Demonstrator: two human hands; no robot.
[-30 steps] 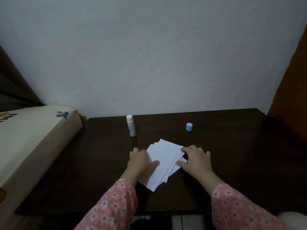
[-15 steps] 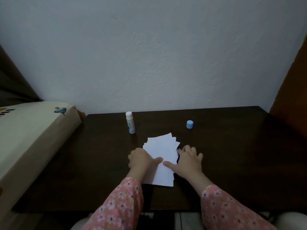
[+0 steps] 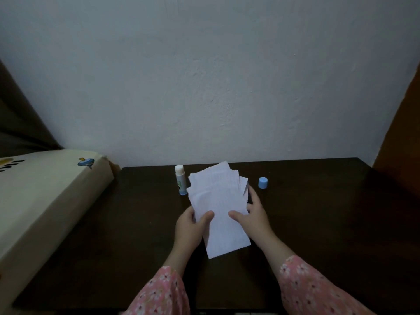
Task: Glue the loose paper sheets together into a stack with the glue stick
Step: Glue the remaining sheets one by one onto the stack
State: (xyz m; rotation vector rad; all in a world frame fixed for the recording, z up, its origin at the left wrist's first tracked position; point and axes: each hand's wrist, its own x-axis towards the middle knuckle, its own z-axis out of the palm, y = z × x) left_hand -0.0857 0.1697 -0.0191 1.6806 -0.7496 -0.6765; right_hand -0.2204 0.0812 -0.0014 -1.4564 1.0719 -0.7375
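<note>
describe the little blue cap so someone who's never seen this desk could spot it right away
On the dark wooden table against the pale wall, look right of the white paper sheets. The small light-blue plastic cap stands there alone, far shorter than the uncapped white glue stick left of the sheets.

Single head-worn wide-angle cam looked forward and down onto the dark table [image 3: 318,223] from its near edge, close in, facing the wall [image 3: 204,76] behind it.
</note>
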